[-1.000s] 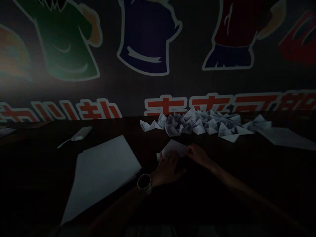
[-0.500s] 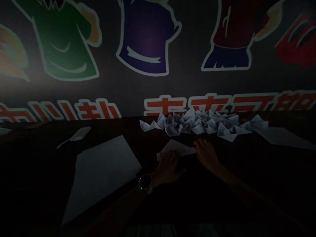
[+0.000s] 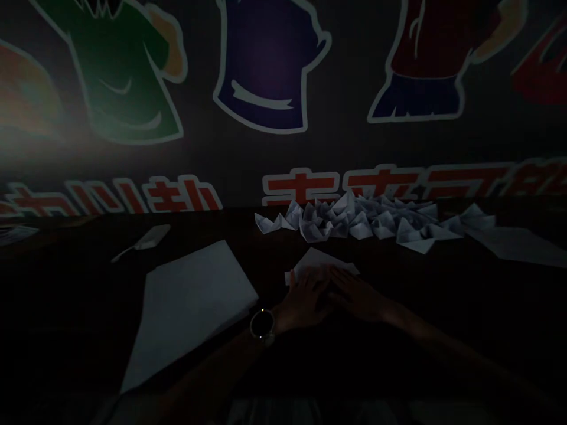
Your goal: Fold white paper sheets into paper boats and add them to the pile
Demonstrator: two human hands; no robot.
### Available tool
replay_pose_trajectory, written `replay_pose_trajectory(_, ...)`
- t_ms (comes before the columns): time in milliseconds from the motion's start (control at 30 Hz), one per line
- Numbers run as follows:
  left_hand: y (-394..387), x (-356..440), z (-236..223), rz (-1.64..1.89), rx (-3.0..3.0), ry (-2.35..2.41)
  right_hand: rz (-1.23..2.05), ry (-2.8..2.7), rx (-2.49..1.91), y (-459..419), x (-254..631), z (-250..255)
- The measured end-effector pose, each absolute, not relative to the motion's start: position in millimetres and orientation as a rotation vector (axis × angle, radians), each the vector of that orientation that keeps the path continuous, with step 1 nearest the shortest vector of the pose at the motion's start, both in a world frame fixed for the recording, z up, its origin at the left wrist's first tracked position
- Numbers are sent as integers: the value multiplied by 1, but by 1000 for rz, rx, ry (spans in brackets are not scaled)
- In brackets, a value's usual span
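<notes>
A partly folded sheet of white paper (image 3: 312, 258), peaked at the top with a strip along its lower edge, lies on the dark table. My left hand (image 3: 306, 298), with a watch (image 3: 262, 324) on the wrist, rests flat on its lower left part, fingers stretched out. Beside it my right hand (image 3: 358, 295) lies on the lower right part, fingers also extended. The fingertips of both hands nearly meet, and they cover much of the lower edge. Dim light hides the finer creases.
Several folded paper boats (image 3: 367, 218) are heaped behind the hands. A stack of white sheets (image 3: 195, 301) lies to the left. Farther left is a pale flat object with a thin end (image 3: 153, 236). More paper (image 3: 522, 245) lies at right, before a painted wall (image 3: 248, 159).
My right hand has moved left from the paper's right corner onto its lower middle, beside my left hand. The left hand stays on the paper. The view has shifted slightly.
</notes>
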State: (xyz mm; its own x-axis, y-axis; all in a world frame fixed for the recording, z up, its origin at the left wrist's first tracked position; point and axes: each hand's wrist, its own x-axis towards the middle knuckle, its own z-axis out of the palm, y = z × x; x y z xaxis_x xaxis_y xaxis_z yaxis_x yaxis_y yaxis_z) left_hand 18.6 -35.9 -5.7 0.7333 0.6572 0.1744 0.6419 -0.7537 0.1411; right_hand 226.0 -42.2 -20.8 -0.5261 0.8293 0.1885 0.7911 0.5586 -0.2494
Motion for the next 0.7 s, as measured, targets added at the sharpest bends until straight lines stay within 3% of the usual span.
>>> replay_pose_trajectory(700,-49,-58,3,322,2868,1170,185,-2501,-1351,-41,229,-27)
